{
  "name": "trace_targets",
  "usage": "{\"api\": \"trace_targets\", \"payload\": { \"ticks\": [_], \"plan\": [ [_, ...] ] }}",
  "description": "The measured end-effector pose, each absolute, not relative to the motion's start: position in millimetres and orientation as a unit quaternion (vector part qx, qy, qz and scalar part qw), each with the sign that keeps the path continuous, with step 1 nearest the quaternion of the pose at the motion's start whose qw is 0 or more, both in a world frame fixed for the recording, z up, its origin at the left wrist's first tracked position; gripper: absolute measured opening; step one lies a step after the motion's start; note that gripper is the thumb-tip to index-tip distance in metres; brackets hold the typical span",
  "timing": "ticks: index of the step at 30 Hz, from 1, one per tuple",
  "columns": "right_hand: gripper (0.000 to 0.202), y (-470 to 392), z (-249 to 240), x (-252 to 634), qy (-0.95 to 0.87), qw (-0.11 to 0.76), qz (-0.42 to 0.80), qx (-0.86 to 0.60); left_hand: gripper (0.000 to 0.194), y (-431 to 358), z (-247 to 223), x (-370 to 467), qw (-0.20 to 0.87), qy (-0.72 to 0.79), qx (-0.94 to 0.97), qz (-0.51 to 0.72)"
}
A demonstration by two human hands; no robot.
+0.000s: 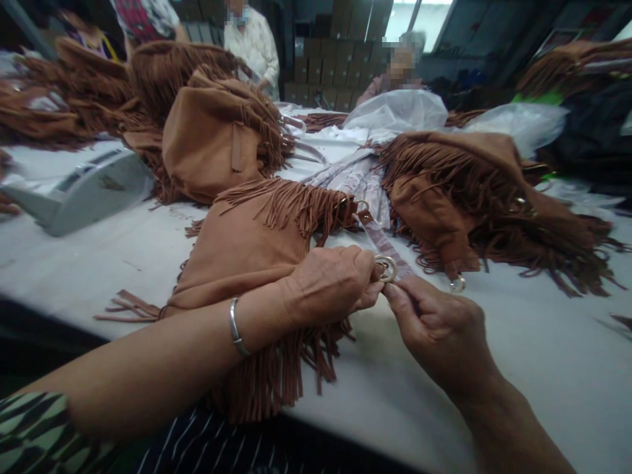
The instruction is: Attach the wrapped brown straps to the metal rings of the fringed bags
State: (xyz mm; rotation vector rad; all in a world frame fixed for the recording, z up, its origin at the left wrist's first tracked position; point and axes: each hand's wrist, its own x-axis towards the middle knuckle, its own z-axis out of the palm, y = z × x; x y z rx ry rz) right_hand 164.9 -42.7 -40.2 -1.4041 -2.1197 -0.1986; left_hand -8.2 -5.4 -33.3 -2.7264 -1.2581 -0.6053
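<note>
A brown fringed bag lies on the white table in front of me, its long fringe hanging over the near edge. My left hand is closed at the bag's right end, its fingers by a gold-coloured metal ring. My right hand pinches the same ring from its lower right side. Behind the ring, a strap in clear plastic wrap runs up to another metal ring on the bag. What lies between my left fingertips is partly hidden.
More brown fringed bags stand behind on the left and lie at the right. A grey-white tape dispenser-like device sits at the left. Clear plastic bags are piled farther back. Several people are around the table; stacked cartons stand beyond.
</note>
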Motion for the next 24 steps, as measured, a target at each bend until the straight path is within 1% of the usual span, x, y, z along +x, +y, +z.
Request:
{"api": "trace_targets", "payload": {
  "ticks": [5, 11, 15, 17, 19, 24],
  "plan": [
    [0.029, -45, -34, 169, -0.788, 0.304, 0.012, -0.536, 0.027, -6, -31, -11, 0.017, -0.362, -0.905, -0.224],
    [0.028, -45, -29, 167, -0.786, 0.302, 0.086, -0.532, 0.022, -5, -33, -6, 0.048, -0.387, -0.882, -0.263],
    [0.028, -46, -21, 169, -0.774, 0.315, 0.178, -0.52, 0.023, -6, -32, -5, 0.047, -0.383, -0.882, -0.273],
    [0.028, -46, -18, 172, -0.776, 0.311, 0.204, -0.509, 0.023, -7, -32, -7, 0.038, -0.376, -0.884, -0.275],
    [0.028, -46, -18, 174, -0.788, 0.301, 0.181, -0.505, 0.023, -7, -31, -8, 0.031, -0.366, -0.889, -0.275],
    [0.028, -47, -27, 174, -0.828, 0.287, 0.031, -0.48, 0.023, -6, -33, -10, 0.054, -0.351, -0.893, -0.278]
  ]
}}
